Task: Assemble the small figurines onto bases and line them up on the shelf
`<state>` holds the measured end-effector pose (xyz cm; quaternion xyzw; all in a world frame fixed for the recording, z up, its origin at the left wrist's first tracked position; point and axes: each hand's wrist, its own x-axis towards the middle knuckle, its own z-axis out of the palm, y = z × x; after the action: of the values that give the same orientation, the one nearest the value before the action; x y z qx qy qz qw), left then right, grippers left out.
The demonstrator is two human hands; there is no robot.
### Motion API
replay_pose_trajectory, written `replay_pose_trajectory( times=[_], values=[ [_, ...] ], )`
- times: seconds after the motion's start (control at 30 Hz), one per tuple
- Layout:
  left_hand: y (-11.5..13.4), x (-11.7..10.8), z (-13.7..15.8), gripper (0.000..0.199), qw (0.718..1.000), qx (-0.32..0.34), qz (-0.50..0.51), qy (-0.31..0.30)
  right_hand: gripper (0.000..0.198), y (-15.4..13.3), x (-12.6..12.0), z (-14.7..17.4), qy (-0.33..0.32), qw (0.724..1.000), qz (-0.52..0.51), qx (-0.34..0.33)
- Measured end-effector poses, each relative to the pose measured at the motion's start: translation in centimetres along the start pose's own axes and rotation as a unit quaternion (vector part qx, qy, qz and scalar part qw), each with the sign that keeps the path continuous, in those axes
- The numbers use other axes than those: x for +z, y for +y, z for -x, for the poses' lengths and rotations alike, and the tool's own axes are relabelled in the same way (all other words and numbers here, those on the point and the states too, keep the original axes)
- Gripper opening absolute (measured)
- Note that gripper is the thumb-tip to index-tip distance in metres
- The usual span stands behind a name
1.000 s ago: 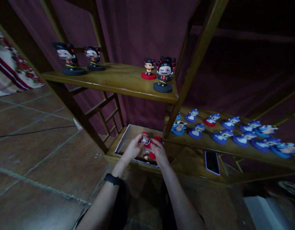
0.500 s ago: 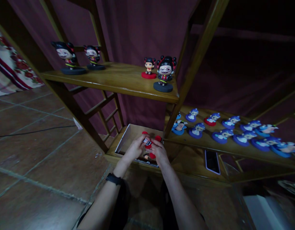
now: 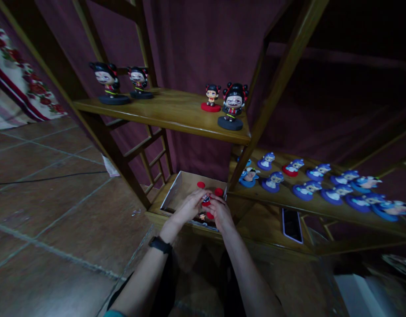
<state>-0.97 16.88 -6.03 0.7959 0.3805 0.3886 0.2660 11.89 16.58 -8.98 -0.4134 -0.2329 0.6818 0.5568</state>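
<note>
Both hands meet over a shallow cardboard box (image 3: 171, 190) on the low shelf. Between them is a small figurine (image 3: 206, 199) with a red base, partly covered by fingers. My left hand (image 3: 191, 206) grips it from the left, and my right hand (image 3: 219, 212) closes on it from the right. Inside the box lie round red bases, one (image 3: 201, 185) behind the hands and another (image 3: 219, 192) to the right. A small dark-haired figure (image 3: 202, 216) lies near the box's front wall.
On the upper shelf (image 3: 170, 110) stand several black-haired figurines, including one (image 3: 234, 105) at its right end. Rows of blue figurines (image 3: 307, 189) fill the right shelf. A phone (image 3: 292, 225) lies below them. Wooden posts (image 3: 272, 92) frame the shelves.
The view has shifted slightly, so the shelves appear farther right. My hands have drawn closer around the figurine, and more of the red base behind them now shows.
</note>
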Motion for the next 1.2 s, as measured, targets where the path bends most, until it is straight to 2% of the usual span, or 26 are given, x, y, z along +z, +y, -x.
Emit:
replay_pose_trajectory(
  times=[0.17,0.3,0.43,0.5,0.57,0.67,0.83,1.0,1.2],
  values=[
    [0.7,-0.6,0.0,0.043,0.998,-0.004,0.048,0.037,0.026,0.0,0.3,-0.2,-0.021,1.0,-0.005,-0.007],
    [-0.2,-0.7,0.1,0.048,0.983,-0.069,0.148,0.086,0.03,0.3,0.3,-0.4,-0.031,0.999,-0.022,-0.025],
    [-1.7,0.1,0.4,0.044,0.926,-0.23,0.255,0.154,0.024,0.3,0.1,-0.6,-0.028,0.997,-0.043,-0.055],
    [-2.1,0.8,0.6,0.044,0.89,-0.298,0.319,0.13,0.021,0.2,0.2,-0.5,-0.024,0.996,-0.039,-0.071],
    [-2.2,1.6,0.7,0.043,0.856,-0.331,0.384,0.1,0.02,0.3,0.3,-0.4,-0.022,0.996,-0.014,-0.086],
    [-2.2,2.5,0.7,0.036,0.821,-0.353,0.431,0.125,0.019,0.5,0.6,-0.2,-0.022,0.993,0.047,-0.108],
    [-2.2,3.2,0.5,0.023,0.793,-0.379,0.44,0.183,0.022,1.2,0.2,-0.8,-0.01,0.982,0.146,-0.122],
    [-2.2,3.2,0.3,0.022,0.781,-0.363,0.46,0.217,0.022,1.5,-0.7,-1.8,-0.014,0.938,0.295,-0.182],
    [-2.4,2.9,0.3,0.025,0.768,-0.371,0.471,0.224,0.024,0.4,-0.7,-1.1,0.01,0.897,0.384,-0.218]
  ],
)
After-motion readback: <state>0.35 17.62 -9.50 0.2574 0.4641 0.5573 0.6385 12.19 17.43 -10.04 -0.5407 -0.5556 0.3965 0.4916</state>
